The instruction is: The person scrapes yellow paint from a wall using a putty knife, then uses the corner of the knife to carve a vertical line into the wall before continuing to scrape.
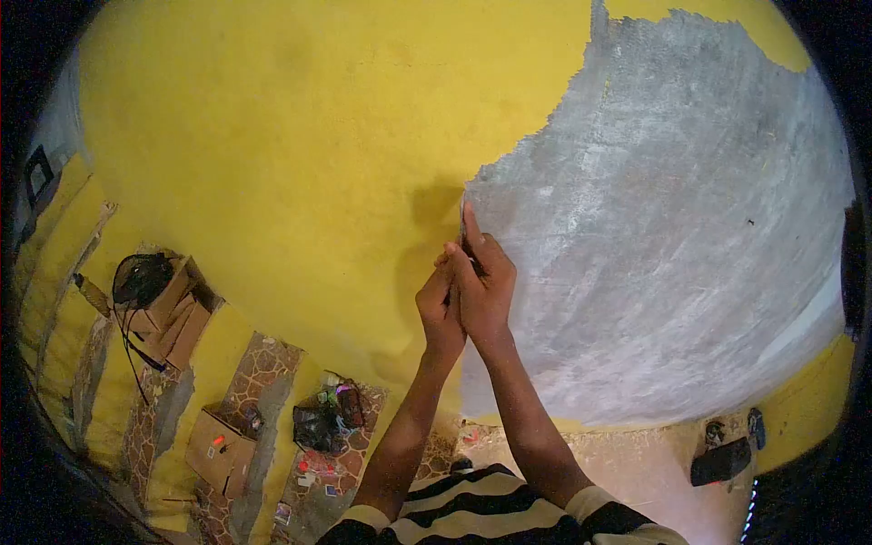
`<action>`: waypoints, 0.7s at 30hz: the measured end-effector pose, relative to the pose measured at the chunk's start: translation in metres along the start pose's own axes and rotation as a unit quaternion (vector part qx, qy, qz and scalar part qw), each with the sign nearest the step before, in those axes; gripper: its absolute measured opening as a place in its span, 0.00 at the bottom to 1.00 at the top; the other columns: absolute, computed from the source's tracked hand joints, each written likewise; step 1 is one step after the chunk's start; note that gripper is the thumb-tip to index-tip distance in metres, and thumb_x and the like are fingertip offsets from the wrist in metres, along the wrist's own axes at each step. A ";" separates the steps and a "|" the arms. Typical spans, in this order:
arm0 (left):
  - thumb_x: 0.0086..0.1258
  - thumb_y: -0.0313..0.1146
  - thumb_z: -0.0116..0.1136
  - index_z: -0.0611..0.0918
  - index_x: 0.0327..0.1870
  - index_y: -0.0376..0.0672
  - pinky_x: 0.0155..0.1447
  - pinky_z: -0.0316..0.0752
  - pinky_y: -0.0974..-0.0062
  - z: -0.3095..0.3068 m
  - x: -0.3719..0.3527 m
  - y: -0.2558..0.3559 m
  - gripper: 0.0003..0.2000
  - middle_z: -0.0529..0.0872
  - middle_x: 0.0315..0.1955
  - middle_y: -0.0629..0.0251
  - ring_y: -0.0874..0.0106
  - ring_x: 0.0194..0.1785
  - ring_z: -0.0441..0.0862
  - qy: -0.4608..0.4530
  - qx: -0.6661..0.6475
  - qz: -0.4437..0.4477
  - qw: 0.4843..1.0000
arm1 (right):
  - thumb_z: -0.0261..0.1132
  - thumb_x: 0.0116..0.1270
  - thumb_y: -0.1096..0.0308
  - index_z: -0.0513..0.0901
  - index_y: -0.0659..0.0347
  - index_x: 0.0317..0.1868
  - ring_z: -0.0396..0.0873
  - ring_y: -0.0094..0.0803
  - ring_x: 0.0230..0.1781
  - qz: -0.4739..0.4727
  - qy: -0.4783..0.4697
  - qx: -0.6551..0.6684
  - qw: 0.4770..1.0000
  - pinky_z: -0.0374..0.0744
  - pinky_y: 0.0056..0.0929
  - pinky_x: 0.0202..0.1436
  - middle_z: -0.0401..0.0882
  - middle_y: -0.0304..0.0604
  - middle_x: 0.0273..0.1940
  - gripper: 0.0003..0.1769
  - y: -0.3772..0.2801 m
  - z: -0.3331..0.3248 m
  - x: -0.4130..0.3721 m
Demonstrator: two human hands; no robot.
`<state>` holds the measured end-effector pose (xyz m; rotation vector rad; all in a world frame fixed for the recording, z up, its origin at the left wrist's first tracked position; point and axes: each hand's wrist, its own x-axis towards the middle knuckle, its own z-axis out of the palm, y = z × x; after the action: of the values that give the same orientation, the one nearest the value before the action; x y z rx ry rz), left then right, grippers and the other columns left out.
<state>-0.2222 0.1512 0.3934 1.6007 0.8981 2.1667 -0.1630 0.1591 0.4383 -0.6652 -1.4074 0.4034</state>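
Both my hands are raised together against a wall, at the border between its yellow paint [300, 136] and a scraped grey patch [672, 245]. My right hand [486, 286] and my left hand [439, 304] are clasped on one thin dark scraper [466, 221]. Its tip touches the wall right at the edge of the yellow paint. Most of the tool is hidden inside my fingers. My forearms rise from striped sleeves at the bottom of the view.
Below left, cardboard boxes [173, 309] with a dark fan and cables, another box [218, 445] and a black bag [320, 427] lie on a patterned floor. A dark object [722, 461] lies on the floor at lower right.
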 end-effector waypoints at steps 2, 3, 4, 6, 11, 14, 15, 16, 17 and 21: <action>0.75 0.30 0.50 0.80 0.50 0.29 0.50 0.74 0.71 0.000 -0.002 -0.009 0.12 0.85 0.38 0.53 0.69 0.42 0.82 0.005 -0.007 -0.037 0.999 | 0.65 0.63 0.74 0.72 0.58 0.66 0.74 0.31 0.23 -0.005 -0.007 -0.001 1.000 0.74 0.30 0.31 0.75 0.47 0.25 0.30 -0.004 -0.002 0.001; 0.75 0.30 0.50 0.80 0.50 0.29 0.50 0.74 0.71 -0.001 -0.002 -0.005 0.12 0.85 0.38 0.53 0.69 0.42 0.82 0.006 -0.006 -0.036 0.999 | 0.65 0.63 0.74 0.72 0.58 0.66 0.74 0.31 0.23 -0.005 -0.008 0.000 1.000 0.74 0.30 0.31 0.75 0.47 0.25 0.30 -0.010 -0.002 0.002; 0.75 0.30 0.50 0.79 0.50 0.29 0.50 0.74 0.71 -0.001 -0.002 0.000 0.13 0.85 0.38 0.53 0.69 0.42 0.82 -0.004 0.000 -0.032 0.999 | 0.61 0.65 0.76 0.69 0.59 0.68 0.76 0.27 0.27 0.053 -0.025 0.058 0.997 0.76 0.26 0.35 0.76 0.44 0.27 0.29 -0.019 -0.003 0.003; 0.75 0.30 0.50 0.79 0.50 0.29 0.51 0.73 0.70 0.000 -0.001 0.001 0.13 0.85 0.37 0.53 0.68 0.42 0.82 -0.012 0.006 -0.028 1.000 | 0.57 0.68 0.78 0.66 0.60 0.70 0.78 0.22 0.31 0.112 -0.043 0.117 0.986 0.77 0.23 0.40 0.78 0.41 0.29 0.29 -0.022 -0.004 0.003; 0.75 0.28 0.49 0.80 0.48 0.29 0.52 0.73 0.69 0.000 0.003 0.006 0.11 0.85 0.35 0.54 0.66 0.42 0.82 -0.009 0.045 0.014 0.999 | 0.55 0.68 0.79 0.64 0.62 0.70 0.77 0.22 0.29 0.085 -0.065 0.113 0.988 0.77 0.22 0.37 0.78 0.39 0.29 0.29 -0.010 -0.002 0.004; 0.75 0.28 0.49 0.80 0.48 0.28 0.52 0.73 0.69 -0.001 0.007 0.004 0.11 0.85 0.37 0.53 0.64 0.42 0.82 -0.017 0.047 0.033 0.998 | 0.55 0.68 0.79 0.64 0.63 0.70 0.77 0.21 0.29 0.064 -0.077 0.079 0.992 0.77 0.21 0.36 0.77 0.38 0.28 0.29 -0.006 -0.003 0.006; 0.75 0.28 0.49 0.80 0.48 0.28 0.52 0.73 0.69 0.000 0.010 0.002 0.11 0.85 0.37 0.53 0.64 0.42 0.82 -0.018 0.050 0.028 0.998 | 0.55 0.68 0.79 0.64 0.63 0.70 0.77 0.21 0.29 0.070 -0.077 0.080 0.991 0.77 0.21 0.36 0.77 0.38 0.28 0.29 -0.008 -0.003 0.009; 0.75 0.28 0.49 0.79 0.48 0.28 0.52 0.73 0.69 0.001 0.012 0.000 0.11 0.85 0.37 0.53 0.64 0.43 0.82 -0.018 0.037 0.024 0.999 | 0.55 0.68 0.79 0.65 0.63 0.70 0.77 0.21 0.29 0.069 -0.073 0.087 0.991 0.76 0.21 0.36 0.77 0.38 0.28 0.29 -0.013 -0.003 0.014; 0.75 0.28 0.49 0.79 0.48 0.28 0.52 0.73 0.69 0.000 0.012 -0.001 0.11 0.85 0.38 0.52 0.64 0.43 0.82 -0.017 0.025 0.020 0.999 | 0.55 0.68 0.79 0.65 0.63 0.70 0.77 0.21 0.29 0.068 -0.071 0.094 0.991 0.76 0.21 0.36 0.77 0.38 0.28 0.29 -0.015 -0.002 0.015; 0.74 0.27 0.50 0.79 0.49 0.28 0.52 0.73 0.69 0.003 0.014 0.009 0.11 0.85 0.38 0.52 0.64 0.45 0.82 -0.016 0.021 0.022 0.999 | 0.61 0.65 0.75 0.68 0.59 0.69 0.75 0.26 0.24 0.070 -0.039 0.122 0.989 0.75 0.25 0.33 0.78 0.49 0.25 0.30 -0.008 0.002 0.014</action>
<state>-0.2233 0.1531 0.4101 1.6860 0.9121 2.1588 -0.1641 0.1619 0.4539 -0.5530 -1.3608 0.7077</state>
